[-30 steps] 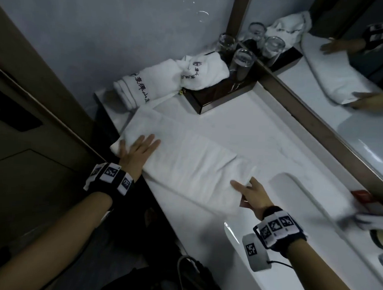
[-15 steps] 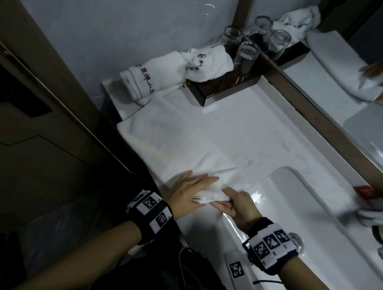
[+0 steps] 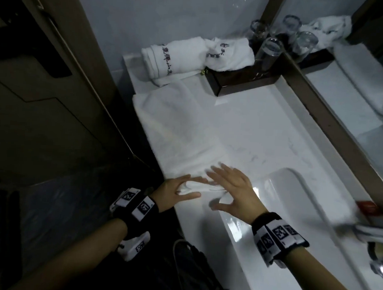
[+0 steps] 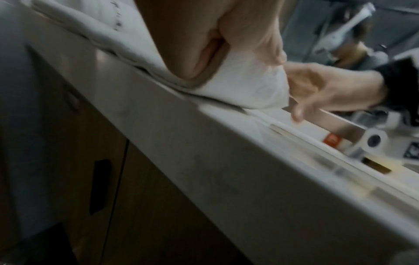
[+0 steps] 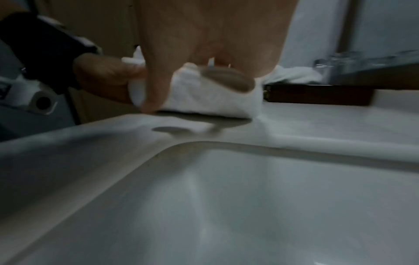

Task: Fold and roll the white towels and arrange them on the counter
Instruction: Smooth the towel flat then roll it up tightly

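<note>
A white towel (image 3: 182, 131), folded into a long strip, lies on the white counter (image 3: 262, 130) along its left edge. Its near end is turned up into a small roll (image 3: 192, 186) (image 4: 256, 89) (image 5: 204, 100). My left hand (image 3: 176, 188) lies over the roll's left part with straight fingers, thumb on the near side. My right hand (image 3: 232, 189) presses on the right part with spread fingers, its thumb tip down by the counter. Two rolled towels with dark lettering (image 3: 174, 57) (image 3: 230, 54) rest at the back.
A dark wooden tray (image 3: 242, 79) with upturned glasses (image 3: 271, 50) stands at the back beside the mirror (image 3: 350, 96). The sink basin (image 3: 292, 213) (image 5: 249, 206) opens just right of my hands. A red packet (image 3: 367, 208) lies at its far rim. A dark door (image 3: 46, 118) stands to the left.
My left hand left the towel's far end and came to the near end beside the right. Both hands turned that end over into a small roll, and the fingers have since spread out.
</note>
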`<move>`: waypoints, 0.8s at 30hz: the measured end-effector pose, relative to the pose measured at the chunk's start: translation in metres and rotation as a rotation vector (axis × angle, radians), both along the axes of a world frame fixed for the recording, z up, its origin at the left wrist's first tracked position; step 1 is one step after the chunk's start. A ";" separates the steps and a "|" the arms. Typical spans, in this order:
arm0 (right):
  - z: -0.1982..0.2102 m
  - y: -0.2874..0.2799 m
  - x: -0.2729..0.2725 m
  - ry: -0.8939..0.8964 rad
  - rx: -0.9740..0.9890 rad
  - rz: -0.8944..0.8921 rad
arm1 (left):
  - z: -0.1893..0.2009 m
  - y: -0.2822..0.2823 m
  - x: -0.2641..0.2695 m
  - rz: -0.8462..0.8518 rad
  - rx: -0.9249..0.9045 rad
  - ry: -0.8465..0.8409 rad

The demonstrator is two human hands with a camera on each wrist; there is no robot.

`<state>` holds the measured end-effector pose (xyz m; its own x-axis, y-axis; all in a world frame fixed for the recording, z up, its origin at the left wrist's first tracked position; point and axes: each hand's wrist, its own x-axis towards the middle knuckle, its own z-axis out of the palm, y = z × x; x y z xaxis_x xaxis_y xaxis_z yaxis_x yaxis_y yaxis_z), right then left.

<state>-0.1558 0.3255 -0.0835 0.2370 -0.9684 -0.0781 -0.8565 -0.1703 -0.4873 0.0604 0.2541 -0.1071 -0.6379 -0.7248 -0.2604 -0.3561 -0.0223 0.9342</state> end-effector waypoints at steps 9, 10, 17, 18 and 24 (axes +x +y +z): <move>-0.010 -0.008 -0.013 -0.283 0.074 -0.007 | 0.003 0.006 0.048 -0.087 -0.073 -0.043; -0.007 -0.009 -0.013 -0.353 0.138 -0.107 | 0.003 0.008 0.050 0.004 -0.057 -0.026; 0.005 -0.037 0.002 -0.319 0.329 -0.302 | 0.007 0.006 0.050 0.364 -0.123 -0.023; 0.004 -0.043 0.006 -0.266 0.318 -0.303 | 0.006 0.004 0.049 0.399 -0.151 -0.052; -0.007 -0.065 0.024 -0.072 0.412 -0.352 | -0.004 0.002 0.049 0.484 -0.188 -0.331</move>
<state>-0.1318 0.2602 -0.0900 -0.0771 -0.8830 -0.4630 -0.7895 0.3376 -0.5125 0.1098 0.2563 -0.1109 -0.1319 -0.9647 -0.2280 -0.6182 -0.0997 0.7796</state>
